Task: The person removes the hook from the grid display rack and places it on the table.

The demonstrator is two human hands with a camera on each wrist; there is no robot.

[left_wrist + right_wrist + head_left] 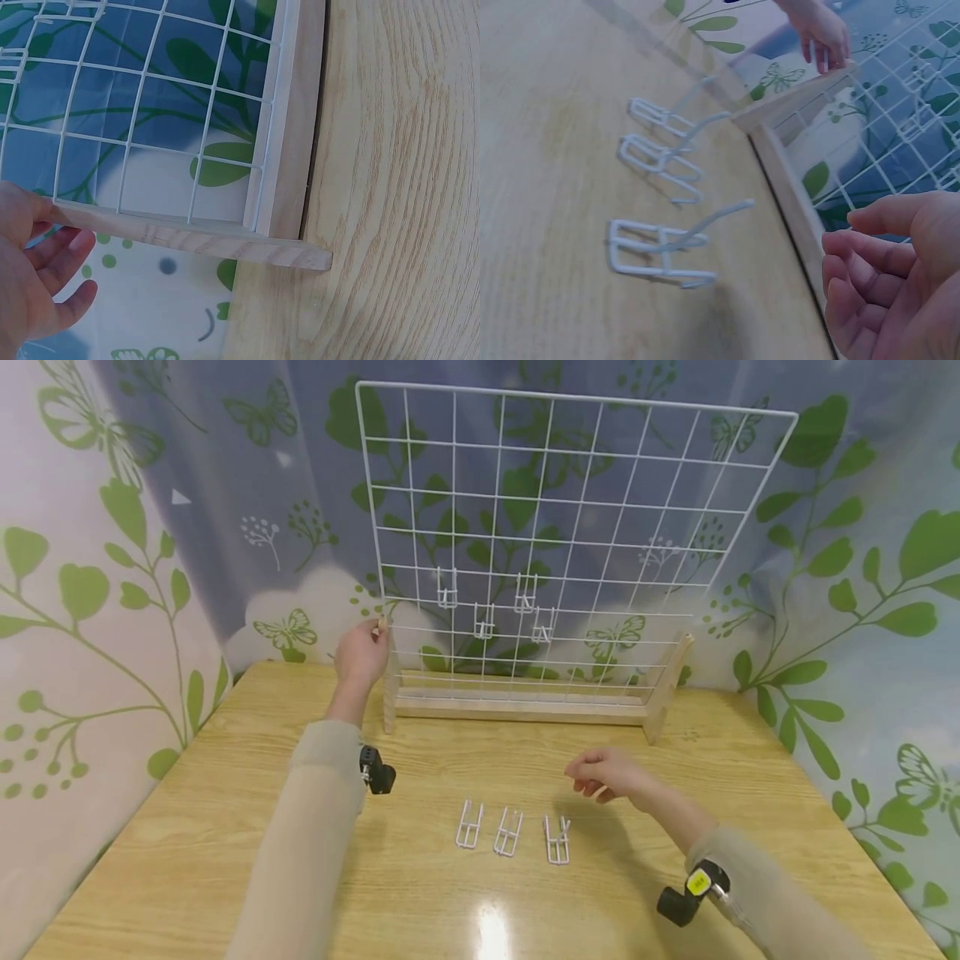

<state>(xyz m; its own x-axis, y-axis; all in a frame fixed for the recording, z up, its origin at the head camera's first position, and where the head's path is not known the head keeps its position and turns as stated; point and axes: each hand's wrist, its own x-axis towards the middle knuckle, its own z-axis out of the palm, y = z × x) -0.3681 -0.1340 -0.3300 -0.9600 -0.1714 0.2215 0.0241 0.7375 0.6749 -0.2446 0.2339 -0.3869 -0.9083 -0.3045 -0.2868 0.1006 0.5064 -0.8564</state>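
Observation:
My left hand (pixel 362 653) pinches the top of the left wooden upright (pixel 225 247) of a stand between thumb and finger, its other fingers loose. A white wire grid panel (pixel 555 396) rises from this stand, whose wooden base bar (pixel 517 708) runs along the bottom. Over the table in front of the stand hovers my right hand (pixel 611 774), fingers loosely curled and holding nothing. Nearest to it lies a white wire hook (pixel 557 840), with a second hook (pixel 508 832) and a third hook (pixel 469 825) in a row to its left.
Several similar white hooks hang on the grid's lower middle, one of them a left-hand hook (pixel 447 598). The right wooden upright (pixel 667 689) stands on the wooden table (pixel 420 893). Behind is a leaf-and-butterfly patterned curtain (pixel 300 568).

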